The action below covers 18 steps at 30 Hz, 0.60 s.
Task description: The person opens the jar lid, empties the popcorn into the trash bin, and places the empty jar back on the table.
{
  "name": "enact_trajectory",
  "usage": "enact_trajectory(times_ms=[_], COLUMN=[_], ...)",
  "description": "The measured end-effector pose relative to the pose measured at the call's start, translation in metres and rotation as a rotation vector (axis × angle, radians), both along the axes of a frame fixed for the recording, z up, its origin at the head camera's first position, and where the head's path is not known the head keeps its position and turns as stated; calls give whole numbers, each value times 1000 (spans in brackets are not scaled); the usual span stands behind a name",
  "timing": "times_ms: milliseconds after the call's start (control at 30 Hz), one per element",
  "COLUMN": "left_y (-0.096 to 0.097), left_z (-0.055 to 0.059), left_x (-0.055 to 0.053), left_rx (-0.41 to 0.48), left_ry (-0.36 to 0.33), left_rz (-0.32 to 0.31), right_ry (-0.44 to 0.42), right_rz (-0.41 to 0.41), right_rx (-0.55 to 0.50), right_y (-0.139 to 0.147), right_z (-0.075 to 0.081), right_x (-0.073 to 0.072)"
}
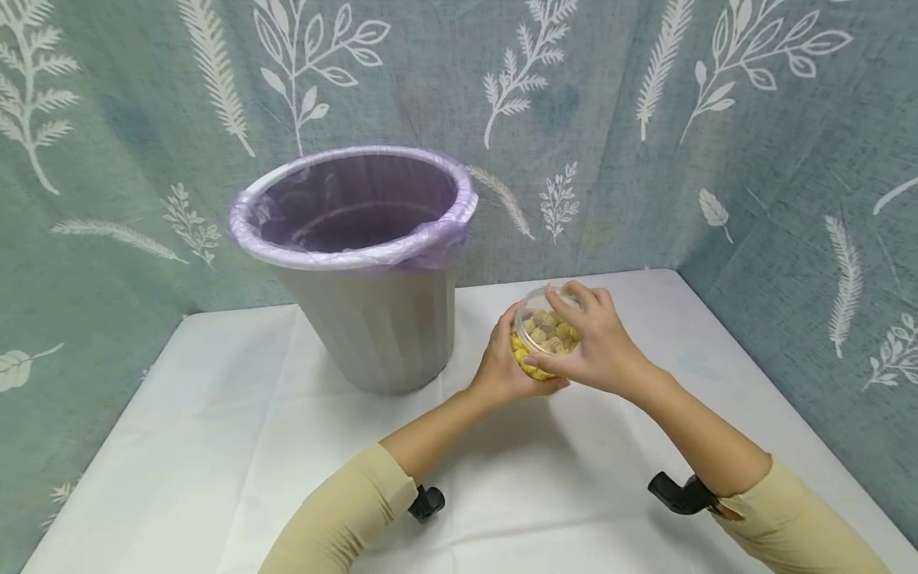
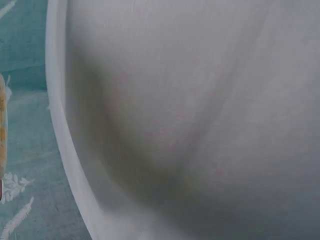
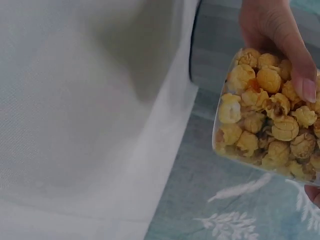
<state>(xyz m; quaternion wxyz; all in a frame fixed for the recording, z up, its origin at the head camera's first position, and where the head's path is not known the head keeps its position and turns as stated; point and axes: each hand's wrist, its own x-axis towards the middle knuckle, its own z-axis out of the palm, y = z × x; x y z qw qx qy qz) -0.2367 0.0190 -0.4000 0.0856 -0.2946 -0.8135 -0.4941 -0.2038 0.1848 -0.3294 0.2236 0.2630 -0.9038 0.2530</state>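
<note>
A clear plastic jar of caramel popcorn is held up over the white table, its round top tilted toward the head camera. My left hand grips the jar's side from the left. My right hand reaches over from the right, thumb and fingers spread around the clear round lid. Through the top, popcorn shows inside. In the right wrist view the jar looks filled with round popcorn, and the left thumb presses its side. Only a sliver of the jar enters the left wrist view.
A grey trash bin lined with a purple bag stands on the table left of the jar. The white-covered table meets a green leaf-patterned curtain behind and at both sides.
</note>
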Motion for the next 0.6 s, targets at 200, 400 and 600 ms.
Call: enact_trajectory(times_ms=[200,400,600], left_y=[-4,-8,-15], left_z=[3,3,5], left_x=[10,14,16], left_rx=[5,11,57], left_ry=[54,99,67], left_rz=[10,-12,-106], right_ry=[78,101,85], right_rz=[53,109,169], right_rx=[1,0,14], right_y=[-3,-3,0], right_z=[4,6,8], right_x=[5,7,12])
